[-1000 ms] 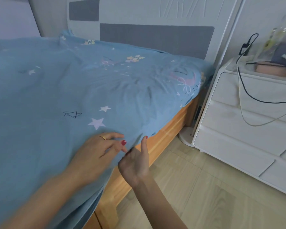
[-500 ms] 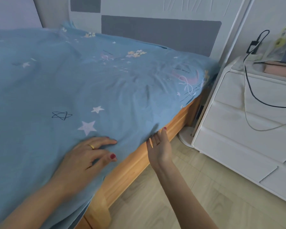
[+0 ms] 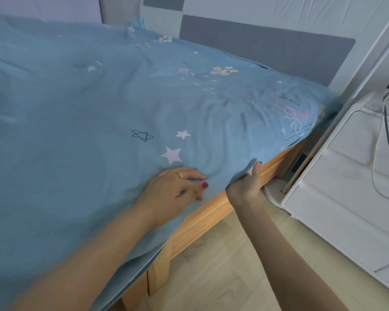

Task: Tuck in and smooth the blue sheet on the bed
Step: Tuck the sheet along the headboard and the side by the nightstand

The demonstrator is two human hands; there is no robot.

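Note:
The blue sheet (image 3: 99, 131), printed with stars and flowers, covers the bed and is wrinkled toward the right corner near the headboard. Its side edge hangs loose over the wooden bed frame (image 3: 202, 221). My left hand (image 3: 175, 189) lies flat on the sheet close to the bed's edge, fingers spread and pressing down. My right hand (image 3: 247, 185) is at the hanging edge beside it. Its thumb points up against the outside of the cloth and its fingers are hidden under the fold, gripping the sheet's edge.
A grey padded headboard (image 3: 267, 48) stands behind the bed. A white drawer unit (image 3: 346, 176) with trailing cables (image 3: 386, 131) stands close on the right. A white pole (image 3: 337, 108) on a round base (image 3: 273, 191) fills the narrow gap. Pale wood floor (image 3: 222, 277) lies below.
My right hand went from held open below the sheet's edge to up under it, taking hold of the cloth. My left hand stayed flat on the sheet, moving slightly toward the headboard.

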